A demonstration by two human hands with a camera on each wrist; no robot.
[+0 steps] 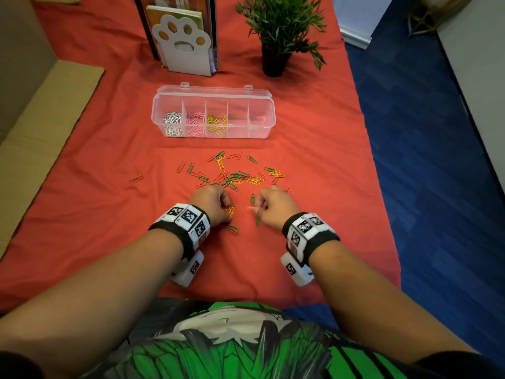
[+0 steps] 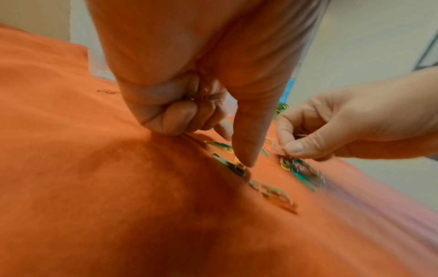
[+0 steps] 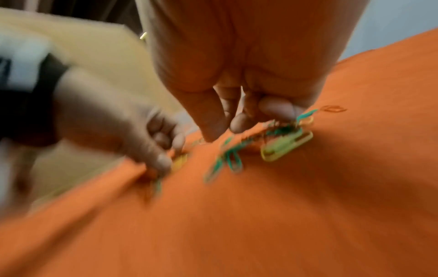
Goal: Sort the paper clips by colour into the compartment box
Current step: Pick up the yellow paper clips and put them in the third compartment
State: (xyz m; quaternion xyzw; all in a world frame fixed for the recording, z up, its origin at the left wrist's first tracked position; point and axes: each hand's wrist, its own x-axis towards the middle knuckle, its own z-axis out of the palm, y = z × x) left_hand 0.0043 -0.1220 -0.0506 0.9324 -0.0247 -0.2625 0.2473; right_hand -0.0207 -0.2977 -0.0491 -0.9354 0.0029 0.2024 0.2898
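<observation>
Head view: our left hand pinches a yellow clip; the compartment box sits mid-worktop, within reach. Left wrist view: thumb pins it. Right wrist view: our right hand, curled, gathers loose clips; grasp unclear.

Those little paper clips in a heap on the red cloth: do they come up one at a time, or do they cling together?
The loose clips lie crossed over one another, so they probably snag and lift in small clumps. They look thin and flat on the soft red cloth, so they likely need a fingertip pinch, as the left hand and right hand seem to be making.
</observation>
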